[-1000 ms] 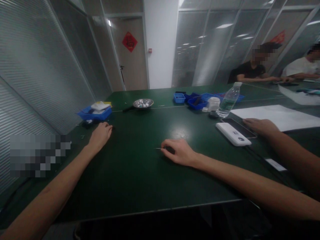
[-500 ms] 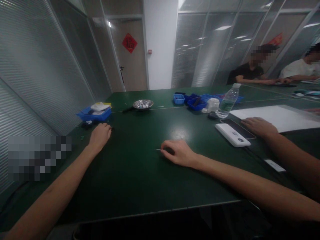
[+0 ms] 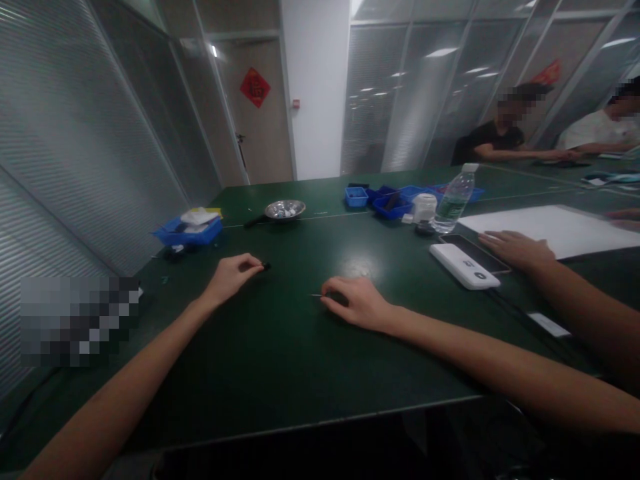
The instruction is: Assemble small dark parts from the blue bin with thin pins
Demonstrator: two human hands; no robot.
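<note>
My left hand (image 3: pixel 231 275) rests on the dark green table (image 3: pixel 280 360), its fingers pinched on a small black part (image 3: pixel 267 267) at their tips. My right hand (image 3: pixel 353 303) lies closed a little to the right, gripping a thin metal tool whose fine tip (image 3: pixel 315 295) sticks out to the left. The two hands are about a hand's width apart.
A blue tray (image 3: pixel 189 230) with white items sits at the far left, a metal bowl (image 3: pixel 285 210) behind. Blue bins (image 3: pixel 387 200), a white jar, a water bottle (image 3: pixel 453 200), a white power bank (image 3: pixel 463 265) and a phone lie right. Another person's hand (image 3: pixel 515 248) rests by the phone.
My left hand has drawn back from near the blue tray toward the middle, now pinching a small black part. My right hand has stayed put.
</note>
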